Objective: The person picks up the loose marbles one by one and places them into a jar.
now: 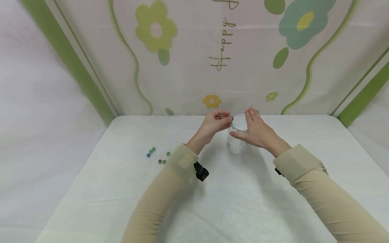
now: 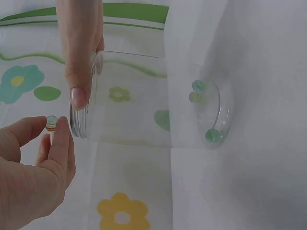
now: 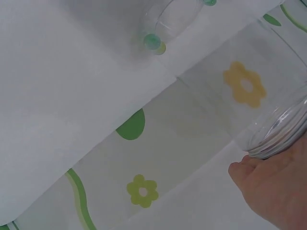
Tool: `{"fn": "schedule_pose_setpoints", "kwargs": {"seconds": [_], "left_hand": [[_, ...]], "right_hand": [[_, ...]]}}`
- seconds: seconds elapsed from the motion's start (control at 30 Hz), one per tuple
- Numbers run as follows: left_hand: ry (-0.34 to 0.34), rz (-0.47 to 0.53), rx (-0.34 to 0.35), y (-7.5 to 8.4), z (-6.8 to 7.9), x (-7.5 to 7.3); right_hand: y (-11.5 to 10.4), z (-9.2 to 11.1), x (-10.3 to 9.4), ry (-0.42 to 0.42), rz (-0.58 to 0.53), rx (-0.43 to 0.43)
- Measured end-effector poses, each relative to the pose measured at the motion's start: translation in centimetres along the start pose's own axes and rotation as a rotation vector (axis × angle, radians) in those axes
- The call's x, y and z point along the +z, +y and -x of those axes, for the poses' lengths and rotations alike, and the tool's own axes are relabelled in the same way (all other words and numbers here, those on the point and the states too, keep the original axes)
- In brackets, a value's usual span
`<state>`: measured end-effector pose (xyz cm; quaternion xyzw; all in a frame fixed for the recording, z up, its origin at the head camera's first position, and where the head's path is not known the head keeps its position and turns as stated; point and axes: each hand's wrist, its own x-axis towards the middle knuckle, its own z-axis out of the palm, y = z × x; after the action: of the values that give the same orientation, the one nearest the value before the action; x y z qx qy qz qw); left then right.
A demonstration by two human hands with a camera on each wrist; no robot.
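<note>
A clear glass jar (image 2: 139, 108) stands upright near the table's back edge. Around its threaded neck, my right hand (image 1: 259, 131) grips the rim, thumb on the near side and fingers across the far side. My left hand (image 1: 215, 123) pinches a clear marble with an orange streak (image 2: 51, 123) between thumb and fingertips, right beside the jar's mouth. At the bottom of the jar lie a green marble (image 2: 213, 135), a teal marble (image 2: 199, 86) and a yellowish marble (image 2: 194, 97). The right wrist view shows the right hand (image 3: 276, 184) at the jar's neck.
Several loose marbles, among them a blue one (image 1: 148, 155) and a green one (image 1: 168, 154), lie on the white-covered table (image 1: 121, 182) left of the left forearm. Behind the jar rises a curtain (image 1: 188, 67) printed with flowers.
</note>
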<state>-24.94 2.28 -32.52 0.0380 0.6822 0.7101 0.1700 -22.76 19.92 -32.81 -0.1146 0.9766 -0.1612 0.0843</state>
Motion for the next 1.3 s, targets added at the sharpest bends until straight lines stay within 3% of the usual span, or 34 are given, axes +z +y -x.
{"fn": "schedule_pose_setpoints", "kwargs": {"seconds": [0.5, 0.97, 1.1, 1.3], "left_hand": [[-0.006, -0.111, 0.062, -0.3, 0.1, 0.4], [0.083, -0.401, 0.179, -0.5, -0.3, 1.2], [0.075, -0.403, 0.179, -0.4, -0.1, 1.1], [0.039, -0.303, 0.163, -0.5, 0.1, 0.7]], "right_hand": [[0.2, 0.2, -0.8, -0.089, -0.011, -0.029], [0.4, 0.3, -0.7, -0.049, 0.053, -0.037], [0.4, 0.2, -0.6, -0.046, 0.054, -0.037], [0.5, 0.1, -0.4, -0.044, 0.054, -0.04]]}}
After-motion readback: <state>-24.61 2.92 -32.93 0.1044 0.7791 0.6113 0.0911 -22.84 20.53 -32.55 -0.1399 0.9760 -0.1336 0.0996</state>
